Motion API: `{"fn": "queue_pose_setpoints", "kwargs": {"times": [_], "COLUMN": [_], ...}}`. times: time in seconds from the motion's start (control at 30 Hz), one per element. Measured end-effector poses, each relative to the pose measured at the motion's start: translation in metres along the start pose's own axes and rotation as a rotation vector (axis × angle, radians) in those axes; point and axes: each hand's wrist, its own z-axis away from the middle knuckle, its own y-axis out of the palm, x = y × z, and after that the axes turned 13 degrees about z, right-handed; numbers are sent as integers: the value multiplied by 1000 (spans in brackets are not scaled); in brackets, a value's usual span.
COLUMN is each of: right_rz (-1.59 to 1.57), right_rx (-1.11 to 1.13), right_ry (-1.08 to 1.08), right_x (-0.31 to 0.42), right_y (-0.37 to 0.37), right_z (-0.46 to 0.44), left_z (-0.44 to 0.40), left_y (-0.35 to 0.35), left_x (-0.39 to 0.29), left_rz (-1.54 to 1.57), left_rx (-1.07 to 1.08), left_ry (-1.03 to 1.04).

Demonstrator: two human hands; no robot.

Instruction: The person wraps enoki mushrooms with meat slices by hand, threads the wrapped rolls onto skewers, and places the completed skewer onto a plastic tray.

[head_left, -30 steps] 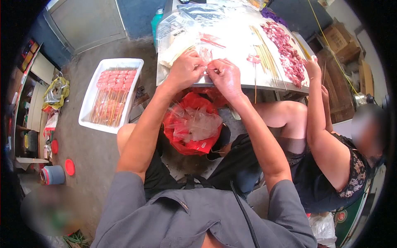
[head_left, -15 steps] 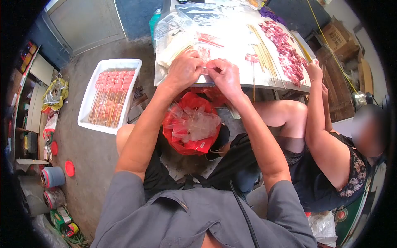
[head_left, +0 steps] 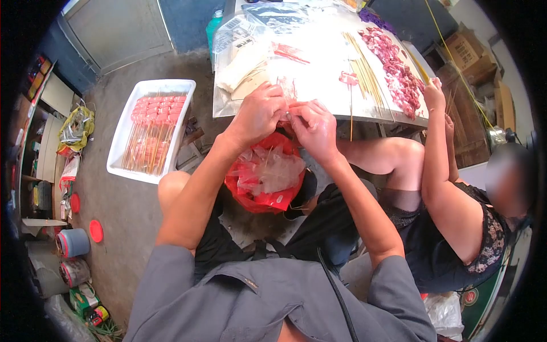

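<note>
My left hand point(head_left: 263, 113) and my right hand point(head_left: 313, 128) are close together at the near edge of the white table point(head_left: 325, 74). Fingers on both are pinched, with a small pale bit showing at the right fingertips; what they grip is too small to make out. Just beyond them lies a thin pinkish, see-through piece point(head_left: 286, 86). Farther back are red strips point(head_left: 289, 52). To the right, a skewer with meat point(head_left: 348, 78) overhangs the edge, beside a bundle of bare skewers point(head_left: 364, 71). Below my hands sits a red plastic bag point(head_left: 239, 182) holding clear plastic scraps.
A white tub point(head_left: 122, 145) of meat skewers point(head_left: 155, 131) stands at left. Raw meat pieces point(head_left: 393, 68) lie along the table's right side, near another person's hand point(head_left: 434, 94). Clear plastic packaging point(head_left: 236, 37) and a teal bottle point(head_left: 214, 25) are at the table's left.
Both my hands have come back toward me, down over the table's near edge, and are slightly farther apart. The pinkish piece beyond them shows more. The other person's hand has hardly moved.
</note>
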Motion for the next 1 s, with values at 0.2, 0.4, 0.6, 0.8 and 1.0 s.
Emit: {"fn": "queue_pose_setpoints", "kwargs": {"times": [0.2, 0.4, 0.6, 0.8, 1.0], "right_rz": [51, 76, 132, 236, 255], "right_rx": [-50, -33, -58, -91, -100], "right_ry": [-126, -131, -205, -253, -216], "right_x": [-2, -4, 0, 0, -1], "right_y": [1, 1, 2, 9, 12], "right_z": [1, 0, 8, 12, 8], "left_z": [0, 0, -1, 0, 3], "left_y": [-1, -1, 0, 0, 1], "left_x": [-3, -1, -2, -3, 3], "left_rz": [-3, -4, -9, 4, 64], "left_rx": [0, -15, -19, -36, -46], "left_ry": [16, 39, 51, 26, -32]}}
